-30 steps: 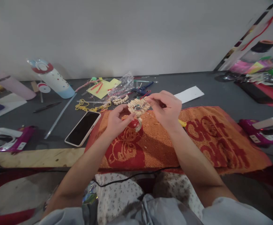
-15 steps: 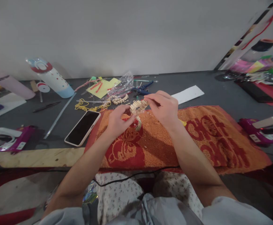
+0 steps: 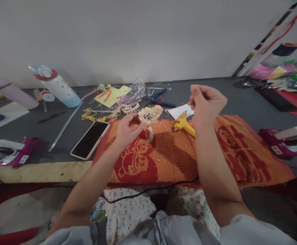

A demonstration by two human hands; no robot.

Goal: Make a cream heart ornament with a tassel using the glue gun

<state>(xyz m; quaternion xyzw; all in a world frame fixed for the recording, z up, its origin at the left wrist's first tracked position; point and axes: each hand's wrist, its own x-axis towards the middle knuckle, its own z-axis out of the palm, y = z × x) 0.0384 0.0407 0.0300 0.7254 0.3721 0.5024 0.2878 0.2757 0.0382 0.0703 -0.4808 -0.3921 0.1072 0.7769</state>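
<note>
Between the thumb and fingers of my left hand (image 3: pixel 128 131) is a cream-coloured beaded bracelet (image 3: pixel 150 115), bent into a loop, with a pale tassel (image 3: pixel 150 133) hanging under it. My right hand (image 3: pixel 207 103) is raised to the right, apart from the bracelet, its fingers curled in a pinch. Whatever those fingers may hold is too small to make out. Below and left of that hand, a yellow glue gun (image 3: pixel 185 126) lies on the orange towel (image 3: pixel 174 160). Behind the bracelet rests another pale beaded strip (image 3: pixel 131 108).
A phone (image 3: pixel 90 139) lies left of the towel. Dark blue pliers (image 3: pixel 161 100), a clear plastic bag (image 3: pixel 133 92), yellow cord (image 3: pixel 94 115) and a white card (image 3: pixel 180 111) lie towards the back. A speckled bottle (image 3: pixel 58 86) leans at the left; purple power strips flank both sides.
My right hand has left the bracelet and moved up and to the right, uncovering the glue gun. My left hand keeps the bracelet in nearly the same place.
</note>
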